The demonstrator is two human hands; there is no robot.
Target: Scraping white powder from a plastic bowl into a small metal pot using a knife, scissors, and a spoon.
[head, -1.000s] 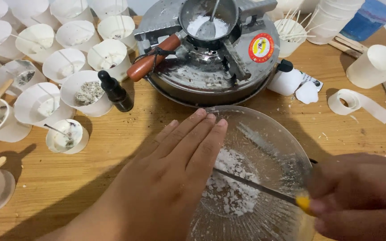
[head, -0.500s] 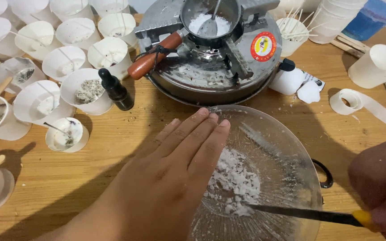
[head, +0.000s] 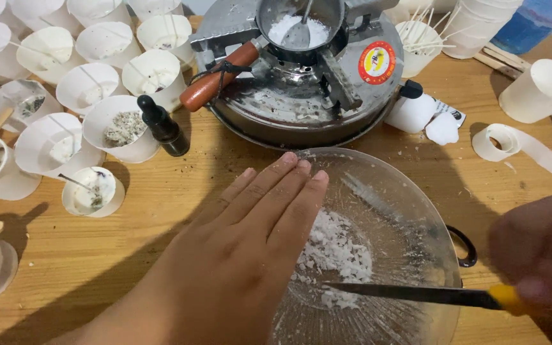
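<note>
Left hand [head: 237, 255] lies flat, fingers straight, steadying the clear glass bowl's [head: 416, 204] rim. Right hand [head: 538, 255], blurred, grips the yellow-handled knife [head: 416, 294], blade low among brittle white wax flakes [head: 333, 249] just right of those fingers. Glass looks slippery, fragile.

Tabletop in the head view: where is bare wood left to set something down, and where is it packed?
Bare wood lies left of the left hand, below the small wax cup, and right of the glass bowl, below the tape roll. The paper cups crowd the upper left; the stove fills the top centre.
</note>
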